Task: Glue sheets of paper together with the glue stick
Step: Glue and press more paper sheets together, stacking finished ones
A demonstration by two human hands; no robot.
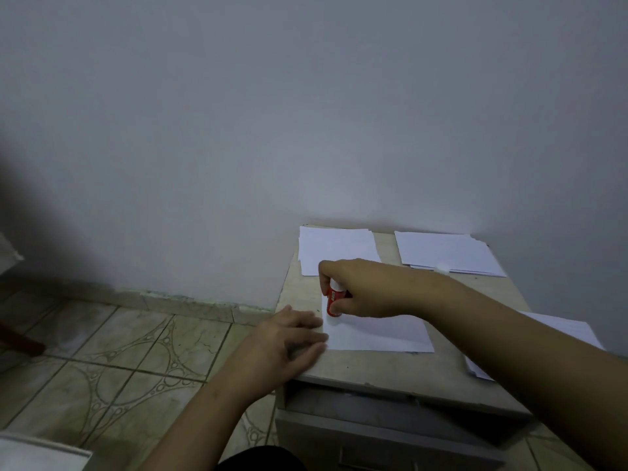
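Red glue stick (333, 302) gripped by right hand (360, 288), tip on sheet (380, 334).

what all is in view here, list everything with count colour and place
glue stick: one, red with white ends, upright, lower end on the near sheet's left part
near sheet: one, white, flat on the table's front
paper stacks: two, white, at the table's back; left stack, right stack
side sheets: white, count unclear, on the table's right, partly hidden by the right forearm
cap: one, white, small, by the right stack's front edge
table: one, beige top, grey drawer front below
floor: patterned greenish tiles, left
wall: grey-white, behind
left hand: one, fingers flat on the near sheet's left edge
right hand: one, grips the glue stick
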